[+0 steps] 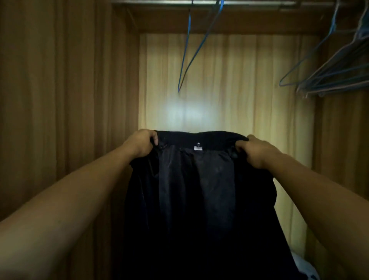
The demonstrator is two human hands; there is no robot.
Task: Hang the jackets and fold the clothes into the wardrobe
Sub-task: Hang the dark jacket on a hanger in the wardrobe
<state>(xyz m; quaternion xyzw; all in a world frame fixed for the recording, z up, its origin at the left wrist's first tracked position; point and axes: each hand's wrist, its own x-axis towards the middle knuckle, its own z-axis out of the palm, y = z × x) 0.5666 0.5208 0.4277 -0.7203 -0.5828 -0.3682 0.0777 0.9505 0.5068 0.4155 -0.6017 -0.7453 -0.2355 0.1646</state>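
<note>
Holds dark jacket (199, 189) up by its collar inside wooden wardrobe (60, 100).
Grips left collar end with left hand (142, 142), fingers curled over, pinching fabric. Shows lining toward camera; bears small white label (198, 148) under collar, writing unreadable. Notes single blue hanger (184, 60) on rail (159, 2) above. Grips right collar end with right hand (257, 150), fingers curled round fabric. Notes bunched hangers (329, 78) far right.

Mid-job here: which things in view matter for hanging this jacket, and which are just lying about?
In the job: jacket, left hand, right hand, blue hanger, rail.
Lying about: bunch of hangers, white item at bottom right.
</note>
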